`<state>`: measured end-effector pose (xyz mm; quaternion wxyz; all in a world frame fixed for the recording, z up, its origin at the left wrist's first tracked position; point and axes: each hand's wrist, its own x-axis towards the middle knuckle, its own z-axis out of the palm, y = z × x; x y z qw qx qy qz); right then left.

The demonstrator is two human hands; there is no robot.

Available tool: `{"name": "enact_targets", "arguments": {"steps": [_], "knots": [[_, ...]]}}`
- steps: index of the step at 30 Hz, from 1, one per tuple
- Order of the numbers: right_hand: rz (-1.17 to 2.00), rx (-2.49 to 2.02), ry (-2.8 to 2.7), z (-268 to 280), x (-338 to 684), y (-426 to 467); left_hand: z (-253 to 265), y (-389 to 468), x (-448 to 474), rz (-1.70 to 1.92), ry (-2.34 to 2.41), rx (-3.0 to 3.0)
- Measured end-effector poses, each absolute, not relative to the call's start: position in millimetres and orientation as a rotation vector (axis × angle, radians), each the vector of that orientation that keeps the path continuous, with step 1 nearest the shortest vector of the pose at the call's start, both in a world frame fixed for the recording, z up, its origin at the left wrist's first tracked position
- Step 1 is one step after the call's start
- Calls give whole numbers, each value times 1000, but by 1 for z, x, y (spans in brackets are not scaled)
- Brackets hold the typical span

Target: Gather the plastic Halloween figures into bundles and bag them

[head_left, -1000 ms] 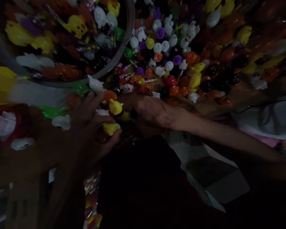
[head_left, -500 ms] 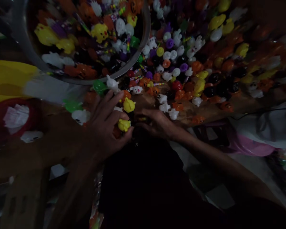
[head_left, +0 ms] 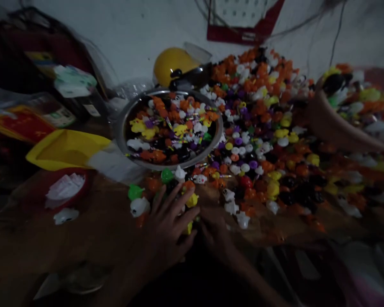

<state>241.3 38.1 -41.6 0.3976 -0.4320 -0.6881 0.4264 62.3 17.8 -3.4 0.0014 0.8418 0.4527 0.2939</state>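
My left hand [head_left: 171,217] lies with fingers spread over a small cluster of plastic toy figures at the table's front edge. A yellow toy figure [head_left: 189,228] shows between its thumb and index finger, and another yellow figure [head_left: 192,199] sits by the fingertips. My right hand [head_left: 217,234] is close beside it, fingers drawn together towards the left hand; darkness hides what they hold. Beyond the left fingertips are a green piece [head_left: 167,175] and a white figure [head_left: 179,174]. Left of that hand lie a green figure [head_left: 135,192] and a white one [head_left: 140,207].
A metal basin [head_left: 121,147] full of toy pieces stands behind my hands. Right of it spreads a large heap of mixed figures [head_left: 252,111], with a pinkish tub [head_left: 323,117] beyond. At left are a yellow tray [head_left: 64,149] and a red bowl [head_left: 86,192] holding white packets.
My view has tilted up, bringing the wall, the whole basin and the pinkish tub into sight. Both hands stay close together by the same cluster; the left hand still surrounds the yellow figure.
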Motion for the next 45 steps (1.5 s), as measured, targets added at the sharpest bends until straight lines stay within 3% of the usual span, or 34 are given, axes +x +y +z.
{"name": "enact_targets", "arguments": {"steps": [9, 15, 23, 29, 34, 41, 45], "knots": [[1402, -1220, -1621, -24, 244, 57, -16, 24, 81, 1036, 1671, 2590], [1176, -1312, -1479, -40, 232, 54, -20, 28, 85, 1371, 1705, 2625], [1158, -1290, -1774, -20, 251, 55, -20, 26, 83, 1190, 1828, 2673], [641, -1353, -1912, 50, 271, 112, -29, 29, 88, 1245, 1839, 2727], [131, -1262, -2195, 92, 201, 217, -32, 30, 90, 1220, 1857, 2727], [-254, -1531, -2408, 66, 108, 303, -45, 30, 80, 1238, 1745, 2839], [-135, -1618, -2284, 56, 96, 319, -47, 28, 80, 1185, 1757, 2803]]}}
